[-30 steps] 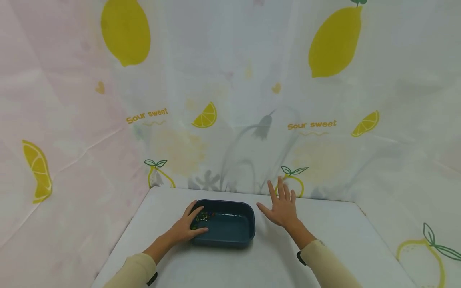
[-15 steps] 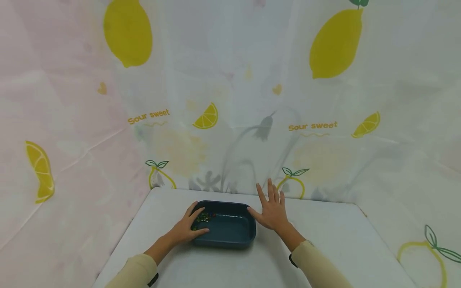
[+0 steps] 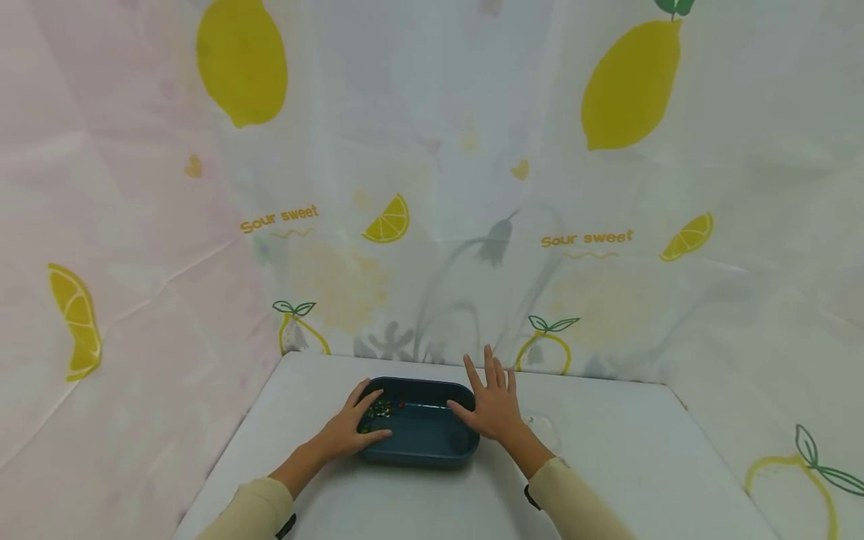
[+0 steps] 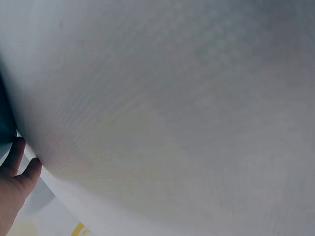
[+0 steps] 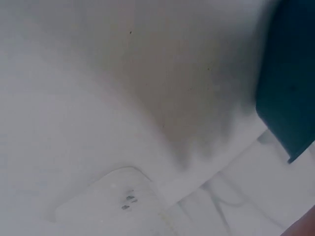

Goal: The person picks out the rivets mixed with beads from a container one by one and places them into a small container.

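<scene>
A dark blue rectangular dish [image 3: 421,433] sits on the white table. Small shiny multicoloured pieces [image 3: 383,409], gem-like or bead-like, lie in its left end. My left hand [image 3: 343,429] holds that end, thumb and one finger over the inside and other fingers along the outer wall. In the left wrist view two fingertips [image 4: 33,167] show beside the dish. My right hand [image 3: 496,410] is over the dish's right end with fingers straight and spread, the thumb reaching over the inside. Only a sliver of this hand shows in the right wrist view, near the dish's wall [image 5: 290,83].
Right of the dish, partly behind my right wrist, lies a flat translucent piece [image 5: 113,204] with rounded corners and a few dark marks. A lemon-print curtain [image 3: 432,285] stands behind the table [image 3: 607,450] and along both sides.
My right hand has moved left, from beside the dish to over its right end, uncovering part of the translucent piece. The left hand has stayed on the dish's left end.
</scene>
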{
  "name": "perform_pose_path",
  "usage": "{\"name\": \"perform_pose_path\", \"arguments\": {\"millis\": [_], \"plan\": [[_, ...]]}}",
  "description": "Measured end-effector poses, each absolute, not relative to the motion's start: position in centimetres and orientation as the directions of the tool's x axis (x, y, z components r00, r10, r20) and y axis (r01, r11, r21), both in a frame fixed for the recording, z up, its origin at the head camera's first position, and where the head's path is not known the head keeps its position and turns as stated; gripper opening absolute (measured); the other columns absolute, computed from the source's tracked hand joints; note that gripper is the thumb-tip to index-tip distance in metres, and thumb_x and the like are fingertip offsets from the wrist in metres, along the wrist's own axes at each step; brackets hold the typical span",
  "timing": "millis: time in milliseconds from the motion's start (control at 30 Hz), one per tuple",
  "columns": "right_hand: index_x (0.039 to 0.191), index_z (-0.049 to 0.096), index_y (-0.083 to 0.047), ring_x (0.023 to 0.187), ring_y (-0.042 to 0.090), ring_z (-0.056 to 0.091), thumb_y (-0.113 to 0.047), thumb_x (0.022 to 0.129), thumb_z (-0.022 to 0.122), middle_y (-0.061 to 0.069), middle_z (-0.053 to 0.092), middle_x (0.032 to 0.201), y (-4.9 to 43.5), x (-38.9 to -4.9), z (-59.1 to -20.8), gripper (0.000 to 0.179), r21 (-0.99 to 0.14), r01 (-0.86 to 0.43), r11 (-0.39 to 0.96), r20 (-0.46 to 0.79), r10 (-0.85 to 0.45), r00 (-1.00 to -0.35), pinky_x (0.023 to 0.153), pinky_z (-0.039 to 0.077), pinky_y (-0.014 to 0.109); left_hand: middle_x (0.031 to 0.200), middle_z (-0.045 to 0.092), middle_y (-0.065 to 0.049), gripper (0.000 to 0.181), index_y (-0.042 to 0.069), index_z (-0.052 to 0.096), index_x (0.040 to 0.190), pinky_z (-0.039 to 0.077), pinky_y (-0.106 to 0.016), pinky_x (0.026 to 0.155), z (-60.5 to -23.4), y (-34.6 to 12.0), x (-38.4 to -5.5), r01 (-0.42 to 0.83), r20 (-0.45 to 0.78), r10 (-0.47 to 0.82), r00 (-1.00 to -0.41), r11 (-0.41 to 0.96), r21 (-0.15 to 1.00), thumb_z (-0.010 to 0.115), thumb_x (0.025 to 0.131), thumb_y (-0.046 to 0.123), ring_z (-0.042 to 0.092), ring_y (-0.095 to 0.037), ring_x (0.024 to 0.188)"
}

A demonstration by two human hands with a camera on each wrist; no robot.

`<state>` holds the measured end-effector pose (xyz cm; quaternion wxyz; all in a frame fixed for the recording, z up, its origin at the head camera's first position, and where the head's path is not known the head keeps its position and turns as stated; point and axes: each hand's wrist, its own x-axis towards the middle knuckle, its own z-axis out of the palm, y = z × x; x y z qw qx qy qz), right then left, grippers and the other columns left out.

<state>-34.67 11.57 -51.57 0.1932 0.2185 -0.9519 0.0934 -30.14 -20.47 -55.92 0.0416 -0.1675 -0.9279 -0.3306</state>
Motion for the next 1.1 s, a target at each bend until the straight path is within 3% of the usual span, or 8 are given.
{"name": "perform_pose_path", "arguments": {"millis": [233, 467, 700, 1100], "plan": [[0.159, 0.021, -0.022, 0.147, 0.043, 0.024, -0.066, 0.087, 0.058, 0.022, 0.007, 0.165, 10.0, -34.4, -51.7, 0.092, -0.104, -0.472, 0.875, 0.392, -0.4, -0.828, 0.114, 0.019, 0.066, 0.165, 0.011, -0.018, 0.087, 0.015, 0.037, 0.153, 0.045, -0.063, 0.096, -55.7, -20.5, -30.5, 0.347, 0.191, 0.291, -0.937, 0.725, 0.595, 0.071, 0.085, 0.056, 0.044, -0.046, 0.135], [0.159, 0.022, -0.021, 0.145, 0.042, 0.029, -0.068, 0.088, 0.056, 0.022, 0.009, 0.164, 8.7, -34.4, -51.7, 0.092, -0.045, -0.491, 0.87, 0.418, -0.43, -0.8, 0.113, 0.024, 0.065, 0.164, 0.013, -0.018, 0.086, 0.015, 0.037, 0.153, 0.046, -0.062, 0.094, -55.4, -20.6, -30.7, 0.347, 0.211, 0.275, -0.938, 0.743, 0.572, 0.072, 0.085, 0.054, 0.046, -0.046, 0.134], [0.16, 0.018, -0.025, 0.146, 0.04, 0.028, -0.072, 0.087, 0.054, 0.02, 0.004, 0.166, 8.6, -33.5, -52.7, 0.094, -0.042, -0.463, 0.885, 0.332, -0.425, -0.842, 0.114, 0.023, 0.063, 0.164, 0.011, -0.02, 0.087, 0.011, 0.036, 0.153, 0.044, -0.065, 0.095, -56.0, -20.2, -30.0, 0.347, 0.17, 0.309, -0.936, 0.722, 0.598, 0.069, 0.086, 0.056, 0.043, -0.048, 0.135], [0.16, 0.016, -0.025, 0.146, 0.038, 0.029, -0.072, 0.087, 0.053, 0.019, 0.002, 0.166, 7.7, -33.1, -53.1, 0.094, -0.034, -0.478, 0.878, 0.345, -0.439, -0.83, 0.114, 0.025, 0.062, 0.165, 0.01, -0.019, 0.088, 0.015, 0.034, 0.155, 0.045, -0.064, 0.093, -56.0, -20.4, -29.9, 0.34, 0.17, 0.3, -0.938, 0.723, 0.602, 0.069, 0.086, 0.057, 0.046, -0.047, 0.133]]}}
